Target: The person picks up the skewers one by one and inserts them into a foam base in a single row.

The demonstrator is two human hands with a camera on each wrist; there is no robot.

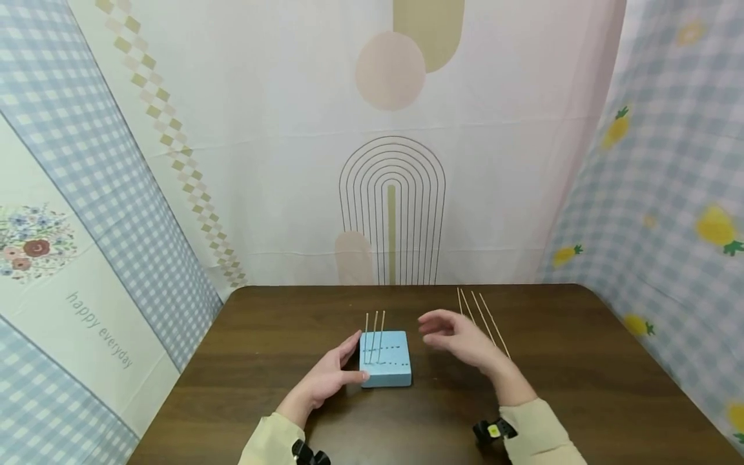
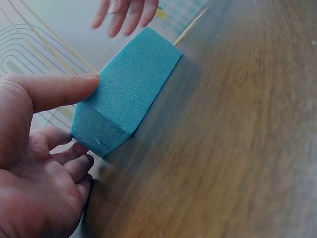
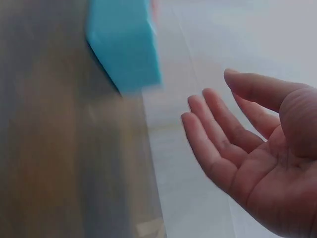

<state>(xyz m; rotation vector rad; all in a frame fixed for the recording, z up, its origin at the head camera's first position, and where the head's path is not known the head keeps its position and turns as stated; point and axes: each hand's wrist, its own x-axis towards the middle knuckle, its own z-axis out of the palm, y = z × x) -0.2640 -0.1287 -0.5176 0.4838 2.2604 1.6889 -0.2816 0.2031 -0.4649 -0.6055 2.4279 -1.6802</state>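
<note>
Steadying a small blue foam block (image 1: 386, 367) at the middle of a dark wooden table (image 1: 581, 387), the left hand (image 1: 325, 381) rests at the block's left side. Its thumb presses the left top edge, and the other fingers (image 2: 69, 163) curl loosely low beside the near left corner. It touches the block and does not wrap around it.

The right hand (image 1: 459, 339) hovers in the air just right of the block, apart from it. Its palm is open, the fingers are relaxed and slightly spread, and it holds nothing.

Three thin wooden sticks (image 1: 374, 336) stand upright in the far left part of the block's top. Rows of small holes dot the rest of the top.

More sticks (image 1: 482, 320) of the same kind lie loose on the table to the far right, partly hidden behind the right hand.

The block looks light and soft, so it would likely slide or tip unless held by its sides. The sticks look stiff but very thin and easy to snap; a pinch near the lower middle would suit them best.

Patterned cloth (image 1: 290, 161) hangs around the table on three sides.
</note>
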